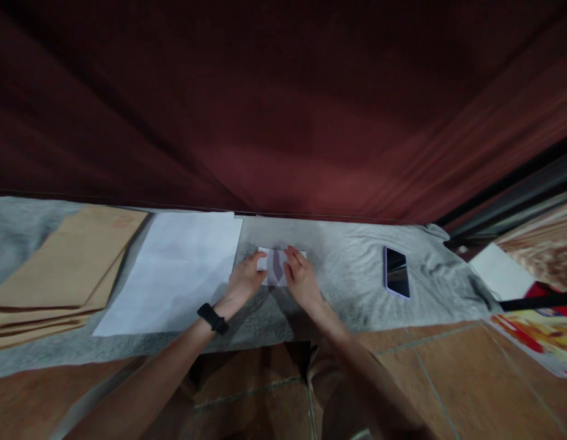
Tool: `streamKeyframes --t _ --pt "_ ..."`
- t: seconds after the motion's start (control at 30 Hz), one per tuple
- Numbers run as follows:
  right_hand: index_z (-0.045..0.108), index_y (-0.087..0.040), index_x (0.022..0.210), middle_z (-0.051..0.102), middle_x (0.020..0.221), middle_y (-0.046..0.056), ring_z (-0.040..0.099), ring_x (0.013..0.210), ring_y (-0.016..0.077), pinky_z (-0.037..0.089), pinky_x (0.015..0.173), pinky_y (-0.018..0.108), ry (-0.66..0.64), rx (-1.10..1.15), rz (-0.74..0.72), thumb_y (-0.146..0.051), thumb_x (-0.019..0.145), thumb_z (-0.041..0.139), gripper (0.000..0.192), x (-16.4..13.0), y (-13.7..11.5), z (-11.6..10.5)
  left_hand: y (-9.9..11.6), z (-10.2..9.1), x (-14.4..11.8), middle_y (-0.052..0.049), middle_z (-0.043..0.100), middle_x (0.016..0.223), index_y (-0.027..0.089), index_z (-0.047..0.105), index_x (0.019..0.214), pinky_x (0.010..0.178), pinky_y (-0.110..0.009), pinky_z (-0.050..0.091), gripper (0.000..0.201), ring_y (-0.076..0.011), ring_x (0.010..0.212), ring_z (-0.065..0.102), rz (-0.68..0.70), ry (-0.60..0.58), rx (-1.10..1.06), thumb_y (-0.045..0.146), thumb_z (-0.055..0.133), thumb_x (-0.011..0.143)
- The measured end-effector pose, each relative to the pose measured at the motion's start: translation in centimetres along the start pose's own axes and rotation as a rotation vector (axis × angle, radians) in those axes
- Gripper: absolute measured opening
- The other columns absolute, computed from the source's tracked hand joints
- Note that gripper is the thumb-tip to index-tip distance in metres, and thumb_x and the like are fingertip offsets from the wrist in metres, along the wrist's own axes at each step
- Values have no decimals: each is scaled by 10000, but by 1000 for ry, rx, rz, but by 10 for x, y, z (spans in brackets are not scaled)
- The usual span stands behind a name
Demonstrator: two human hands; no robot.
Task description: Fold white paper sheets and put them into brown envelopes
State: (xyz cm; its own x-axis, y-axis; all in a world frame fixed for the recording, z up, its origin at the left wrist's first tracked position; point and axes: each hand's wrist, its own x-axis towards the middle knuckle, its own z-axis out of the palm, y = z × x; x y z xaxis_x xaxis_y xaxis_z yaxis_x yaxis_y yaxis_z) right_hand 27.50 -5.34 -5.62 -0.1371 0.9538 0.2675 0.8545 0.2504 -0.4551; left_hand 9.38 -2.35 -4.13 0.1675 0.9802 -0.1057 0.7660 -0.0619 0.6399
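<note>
A small folded paper is pressed flat by two hands on a grey cloth.

On the grey cloth [347, 287], white sheets [173, 275] and brown envelopes [68, 269] are laid at the left, a phone [396, 272] at the right. The folded paper [277, 266] is pinned between the left hand [244, 282] and right hand [302, 281], both grips released, fingers flat.

Both hands are pressed down on a small folded white paper [280, 266], left hand [244, 282] on its left edge, right hand [302, 282] on its right. It lies on a grey cloth [347, 287]. White sheets [173, 272] sit just left, brown envelopes [68, 269] further left, and a phone [396, 272] lies to the right.
</note>
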Motion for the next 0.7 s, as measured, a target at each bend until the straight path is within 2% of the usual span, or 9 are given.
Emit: streamKeyframes --t 0.1,0.2,0.3,0.4,0.5,0.6,0.7 --pt "475 -171 1481 452 1559 100 387 1451 234 320 1202 437 -79 -55 -53 -305 1041 372 471 -9 -8 14 1 0 -1 -95 728 1025 179 580 1316 870 -357 520 480 -245 950 688 37 17 37 201 542 838" --pt "425 -159 1519 393 1595 106 338 1485 246 269 1226 452 -96 -145 -55 -347 1047 390 510 -15 -11 20 5 -2 -6 -140 704 1172 156 560 1352 924 -401 520 484 -276 1041 680 40 21 124 185 507 872" --pt "406 -142 1530 365 1606 106 320 1496 242 253 1232 439 -92 -193 -68 -363 1058 362 523 -17 -10 20 15 -1 -14 -182 658 1261 146 580 1340 961 -469 506 440 -324 1118 651 58 100 287 201 440 927" --pt "392 -127 1537 357 1609 110 305 1502 242 236 1237 434 -105 -231 -84 -329 1054 355 524 -18 -9 19 24 13 -21 -205 573 1399 119 571 1359 1074 -502 433 448 -339 1291 550 195 208 379 222 369 972" --pt "358 -79 1545 344 1612 138 274 1514 254 206 1247 429 -148 -275 -125 -250 1013 404 561 -21 -6 19 28 34 -24 -166 436 1560 115 455 1474 1182 -467 334 511 -290 1454 389 368 187 333 273 335 1002" --pt "304 -78 1567 312 1626 138 251 1522 252 197 1249 427 -169 -305 -141 -209 984 423 609 -22 -3 20 25 50 -22 -192 410 1574 59 388 1510 1222 -462 274 594 -278 1490 332 357 160 318 379 333 1013" --pt "286 -117 1579 304 1632 112 272 1514 236 205 1244 430 -149 -304 -100 -209 1010 365 582 -21 1 20 19 55 -20 -207 390 1578 45 376 1518 1237 -474 236 664 -292 1504 303 308 183 339 463 339 1003"
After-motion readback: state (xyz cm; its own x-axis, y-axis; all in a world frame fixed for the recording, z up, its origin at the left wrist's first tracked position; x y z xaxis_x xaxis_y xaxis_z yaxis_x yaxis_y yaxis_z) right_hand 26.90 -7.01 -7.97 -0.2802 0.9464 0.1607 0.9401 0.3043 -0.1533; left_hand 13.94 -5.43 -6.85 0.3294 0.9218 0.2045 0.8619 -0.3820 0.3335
